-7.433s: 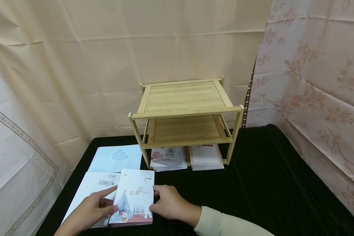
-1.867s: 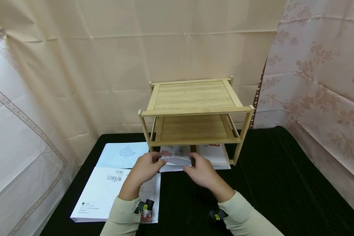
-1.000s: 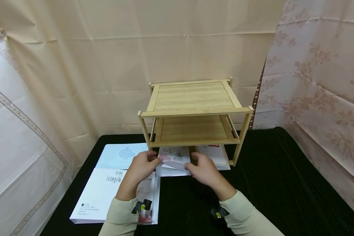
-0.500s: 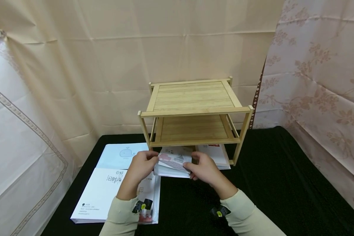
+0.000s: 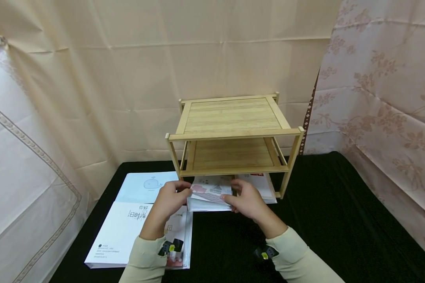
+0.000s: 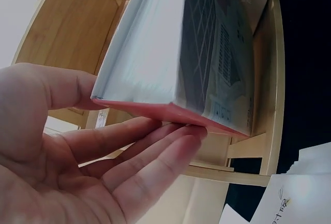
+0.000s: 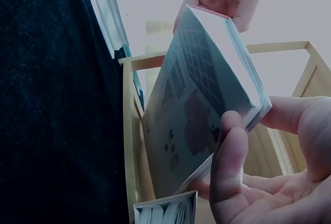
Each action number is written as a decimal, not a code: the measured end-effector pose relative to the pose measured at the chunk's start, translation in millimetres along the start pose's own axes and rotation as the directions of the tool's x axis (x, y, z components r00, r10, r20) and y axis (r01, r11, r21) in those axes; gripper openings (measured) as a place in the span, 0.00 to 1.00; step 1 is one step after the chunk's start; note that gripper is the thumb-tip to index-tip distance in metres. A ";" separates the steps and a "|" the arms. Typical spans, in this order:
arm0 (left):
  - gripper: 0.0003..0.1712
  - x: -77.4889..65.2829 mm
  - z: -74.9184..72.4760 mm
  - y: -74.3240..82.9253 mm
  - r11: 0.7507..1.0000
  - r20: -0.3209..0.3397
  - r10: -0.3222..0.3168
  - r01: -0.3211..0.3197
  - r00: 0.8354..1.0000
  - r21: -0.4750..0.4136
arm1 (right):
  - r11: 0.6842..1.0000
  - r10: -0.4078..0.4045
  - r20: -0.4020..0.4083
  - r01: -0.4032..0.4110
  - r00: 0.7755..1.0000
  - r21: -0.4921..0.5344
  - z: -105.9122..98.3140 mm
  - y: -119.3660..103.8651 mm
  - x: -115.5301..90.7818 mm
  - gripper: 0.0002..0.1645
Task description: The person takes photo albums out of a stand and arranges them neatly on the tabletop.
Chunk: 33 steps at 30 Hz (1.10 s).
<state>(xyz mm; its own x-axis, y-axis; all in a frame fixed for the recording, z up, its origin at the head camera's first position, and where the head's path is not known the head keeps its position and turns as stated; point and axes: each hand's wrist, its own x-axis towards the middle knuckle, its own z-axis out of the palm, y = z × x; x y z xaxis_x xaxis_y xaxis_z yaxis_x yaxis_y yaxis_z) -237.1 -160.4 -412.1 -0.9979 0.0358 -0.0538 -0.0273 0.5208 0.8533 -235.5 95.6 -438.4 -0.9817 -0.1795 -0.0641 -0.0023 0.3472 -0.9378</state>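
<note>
A hardcover book [image 5: 207, 190] with a pastel cover, white page edges and a red spine is between my hands at the front of the wooden rack's [image 5: 233, 155] bottom level. My left hand [image 5: 170, 200] holds its left side, thumb at a cover corner and fingers against the red spine [image 6: 150, 109] in the left wrist view. My right hand [image 5: 248, 200] grips the right side, its curled fingers [image 7: 230, 151] near the cover corner. The book looks tilted in the right wrist view. A second book [image 5: 256, 184] lies to its right in the rack.
A pale blue whale book [image 5: 134, 186] and a thick white book [image 5: 120, 236] lie left of the rack on the black cloth. Another book [image 5: 178, 224] is partly behind the left sleeve. The rack's middle shelf front rail [image 5: 233, 171] runs just above the held book.
Earlier, both hands held a tent-picture book, which now lies at left. They have since moved to the rack's pastel book and drawn it slightly forward; lately it shifted a little right.
</note>
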 end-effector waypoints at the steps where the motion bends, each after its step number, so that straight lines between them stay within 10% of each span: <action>1: 0.17 -0.3 -0.2 0.4 1.000 -0.001 -0.002 0.002 1.000 0.000 | 1.000 -0.001 0.004 0.001 1.000 0.003 -0.6 0.0 0.1 0.43; 20: 0.16 -12.8 -4.1 5.4 0.999 -0.033 0.033 -0.032 0.999 0.036 | 0.999 -0.045 0.028 0.045 0.999 -0.023 -2.7 -2.8 -6.8 0.45; 27: 0.19 -17.7 1.4 -0.6 0.986 -0.010 -0.001 -0.001 1.000 -0.164 | 0.998 -0.044 0.002 0.044 0.999 -0.033 -5.8 1.6 -14.3 0.43; 33: 0.24 -24.5 8.0 -10.1 0.927 0.022 -0.049 0.053 0.999 -0.371 | 1.000 -0.031 -0.043 0.030 0.999 -0.007 -7.5 2.9 -19.4 0.45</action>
<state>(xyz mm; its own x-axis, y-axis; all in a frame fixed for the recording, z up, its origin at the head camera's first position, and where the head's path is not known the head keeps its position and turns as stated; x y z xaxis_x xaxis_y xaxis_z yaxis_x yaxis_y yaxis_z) -212.0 -159.7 -423.5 -0.9939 0.0292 -0.1066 -0.1003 0.1680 0.9807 -218.0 107.0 -437.3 -0.9884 -0.1506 -0.0206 -0.0334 0.3477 -0.9370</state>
